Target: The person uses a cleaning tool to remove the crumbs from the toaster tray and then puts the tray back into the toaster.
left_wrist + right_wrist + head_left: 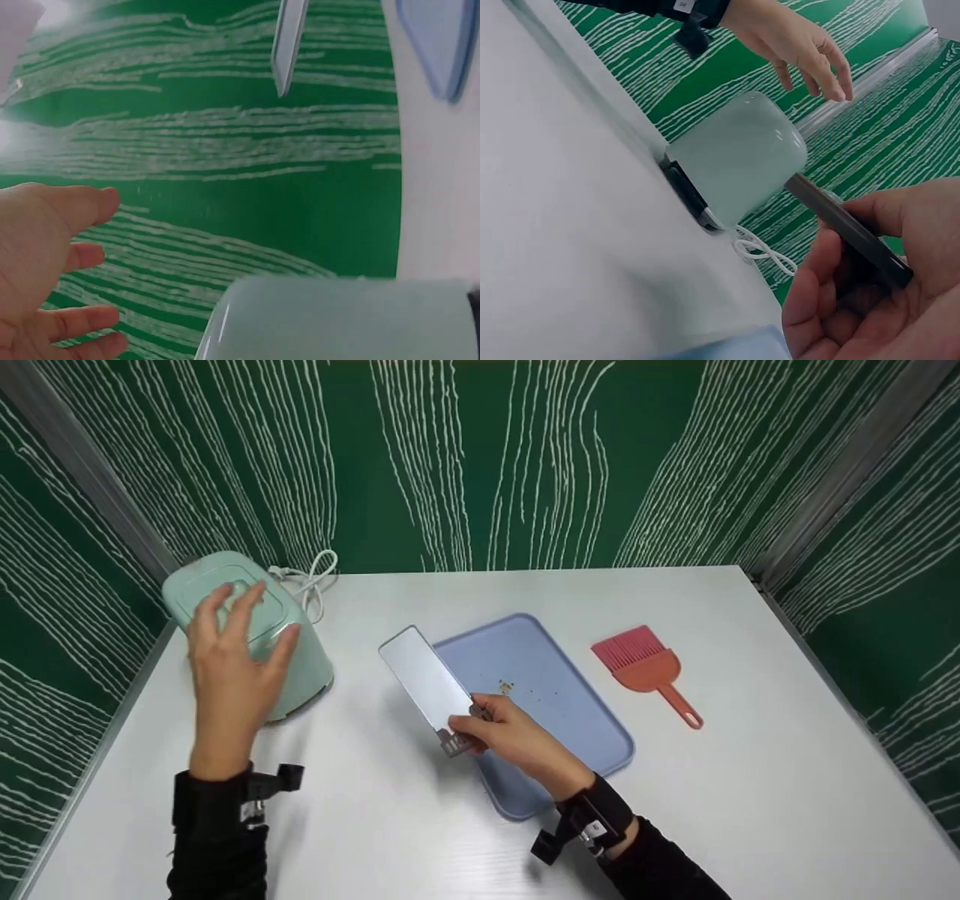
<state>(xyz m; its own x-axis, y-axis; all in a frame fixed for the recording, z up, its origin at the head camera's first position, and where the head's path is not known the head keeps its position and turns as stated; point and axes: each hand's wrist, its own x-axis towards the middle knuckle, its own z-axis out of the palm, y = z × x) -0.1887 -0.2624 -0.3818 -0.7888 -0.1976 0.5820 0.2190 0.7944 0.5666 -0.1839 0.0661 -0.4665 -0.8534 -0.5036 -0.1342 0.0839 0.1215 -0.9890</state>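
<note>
My right hand (517, 735) grips a flat metal crumb tray (426, 675) by its dark slotted end, thumb on top. The tray is tilted above the left edge of a blue serving tray (592, 720), where brown crumbs (505, 687) lie. In the right wrist view its dark end (847, 229) sits between thumb and curled fingers. My left hand (236, 682) hovers over a mint green toaster (304, 679) with a lid on top. Its fingers are spread, with nothing held; the right wrist view shows it apart from the toaster.
A white cord (311, 581) lies bundled behind the toaster. To the right of the blue tray is a small brush with red bristles (630, 649) and an orange handle (681, 706). Green walls with white streaks (487, 465) enclose the white table (750, 810) at back and sides.
</note>
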